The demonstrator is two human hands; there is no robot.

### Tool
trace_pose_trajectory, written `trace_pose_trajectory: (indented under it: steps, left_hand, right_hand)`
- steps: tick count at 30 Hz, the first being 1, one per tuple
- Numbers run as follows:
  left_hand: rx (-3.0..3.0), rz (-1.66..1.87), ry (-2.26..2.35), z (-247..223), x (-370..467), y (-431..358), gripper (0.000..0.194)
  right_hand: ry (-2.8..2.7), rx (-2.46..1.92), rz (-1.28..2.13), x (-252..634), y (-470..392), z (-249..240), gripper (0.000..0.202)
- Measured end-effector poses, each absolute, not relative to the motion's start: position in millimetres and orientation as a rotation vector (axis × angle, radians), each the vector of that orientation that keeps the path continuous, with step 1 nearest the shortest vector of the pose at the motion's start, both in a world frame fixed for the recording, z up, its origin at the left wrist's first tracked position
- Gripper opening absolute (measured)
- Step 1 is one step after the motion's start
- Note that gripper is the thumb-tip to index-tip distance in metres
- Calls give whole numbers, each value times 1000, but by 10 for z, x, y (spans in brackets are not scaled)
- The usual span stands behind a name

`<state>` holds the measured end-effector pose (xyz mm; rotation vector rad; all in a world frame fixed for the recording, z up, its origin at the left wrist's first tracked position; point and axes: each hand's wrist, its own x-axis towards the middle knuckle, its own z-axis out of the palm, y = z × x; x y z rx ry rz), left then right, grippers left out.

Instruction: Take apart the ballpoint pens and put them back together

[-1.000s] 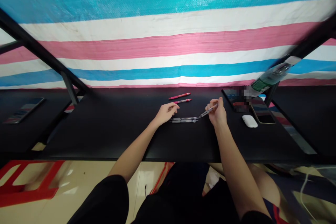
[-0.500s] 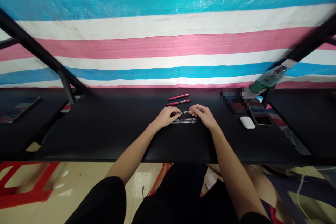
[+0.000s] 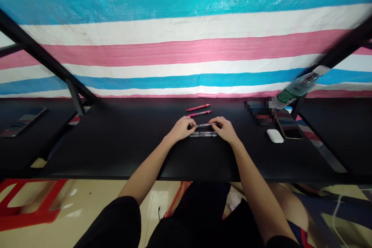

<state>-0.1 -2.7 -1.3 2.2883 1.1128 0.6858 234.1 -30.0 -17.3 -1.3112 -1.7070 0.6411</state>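
Note:
Between my two hands a clear pen (image 3: 202,125) lies level, just above or on the black table. My left hand (image 3: 183,128) pinches its left end. My right hand (image 3: 224,128) pinches the right end, with the thumb and fingertips closed on it. Right below, nearer me, several clear pens (image 3: 203,134) lie side by side on the table. Beyond my hands are two red pens, a nearer one (image 3: 200,113) close to my left fingers and a farther one (image 3: 198,107), both slightly slanted.
On the black table (image 3: 122,143), a white earphone case (image 3: 274,136), a phone (image 3: 289,125) and a tilted water bottle (image 3: 299,88) stand or lie to the right. Another phone (image 3: 24,121) rests far left. Striped sheeting (image 3: 186,52) hangs behind; a red stool (image 3: 43,205) is below left.
The clear pen between my hands has gone from slightly slanted to nearly level. My right fingers have shifted a little on it, and more of its barrel shows.

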Motion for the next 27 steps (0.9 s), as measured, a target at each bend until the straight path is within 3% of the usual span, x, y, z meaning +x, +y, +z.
trace_pose_trajectory:
  steps: [9, 18, 27]
  left_hand:
    - [2306, 641, 1115, 1, -11, -31, 12]
    - [2248, 957, 1326, 12, -11, -3, 16]
    - [2148, 984, 1355, -166, -28, 159, 23]
  right_hand:
    - [-1903, -1253, 565, 2368, -291, -206, 16]
    - [-1961, -1226, 561, 2375, -319, -168, 17]
    - [-1788, -1294, 577, 2369, -281, -223, 19]
